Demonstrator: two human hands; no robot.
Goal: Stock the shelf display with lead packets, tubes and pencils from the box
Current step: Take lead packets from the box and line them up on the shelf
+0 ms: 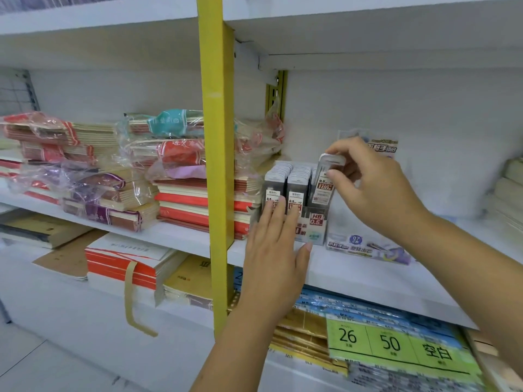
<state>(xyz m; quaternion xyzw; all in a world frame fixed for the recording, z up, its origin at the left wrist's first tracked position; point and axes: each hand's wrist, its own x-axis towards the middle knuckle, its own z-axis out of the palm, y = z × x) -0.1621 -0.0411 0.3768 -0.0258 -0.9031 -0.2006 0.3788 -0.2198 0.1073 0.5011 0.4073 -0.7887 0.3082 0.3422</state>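
From my seat I read this as partway through the lead-packet part of the job. My left hand (273, 258) lies flat, fingers straight and together, pressed against the front of the display box (314, 222) that sits on the white shelf (368, 275), with the fingertips touching the 2 front packets. My right hand (373, 188) pinches the lead packet (324, 185) by its white cap, thumb in front and fingers behind. It holds the packet upright and slightly tilted over the rightmost column of that box, its lower end already among the packets there. The 2 left columns (288, 176) look packed full from front to back. The third column seems only partly filled, though my right hand hides its back, so I cannot tell how much room is left. Just beside the box on the right stands a low purple-and-white tray (365, 246) marked 2B. I see nothing standing in it, so I judge the tubes or pencils are not yet stocked. The supply box is out of view, so I cannot say how much stock remains. Wrapped notebook stacks (181, 199) fill the bay to the left of the yellow upright (216, 137), well apart from the work.
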